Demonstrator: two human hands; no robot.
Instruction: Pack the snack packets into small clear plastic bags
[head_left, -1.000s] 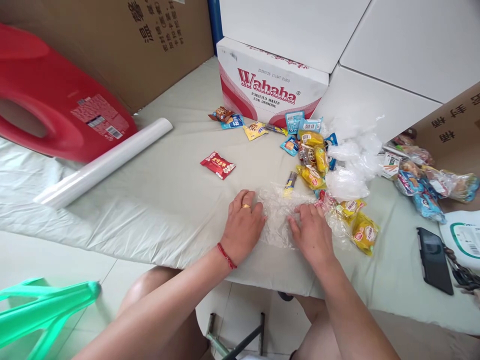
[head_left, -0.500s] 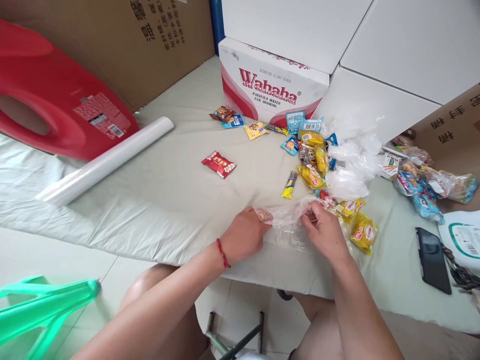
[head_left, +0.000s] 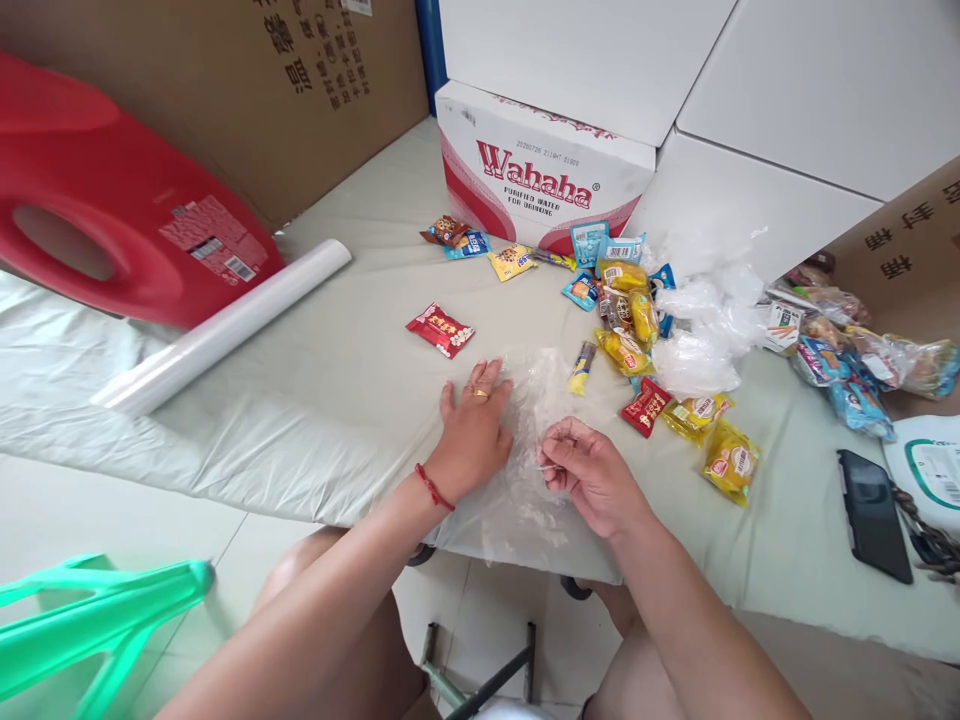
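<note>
The cloth-covered tabletop (head_left: pixel 360 390) is pale and wrinkled. At upper left, a rounded red jug (head_left: pixel 142 170) is cut off; a smooth white roll (head_left: pixel 225 330) lies beside it. Lower centre, crumpled clear film (head_left: pixel 525 490) meets the tabletop's near edge, the left hand (head_left: pixel 472 430) spread at its left, the right hand (head_left: pixel 589 470) pinching it, fingertips partly hidden.
</note>
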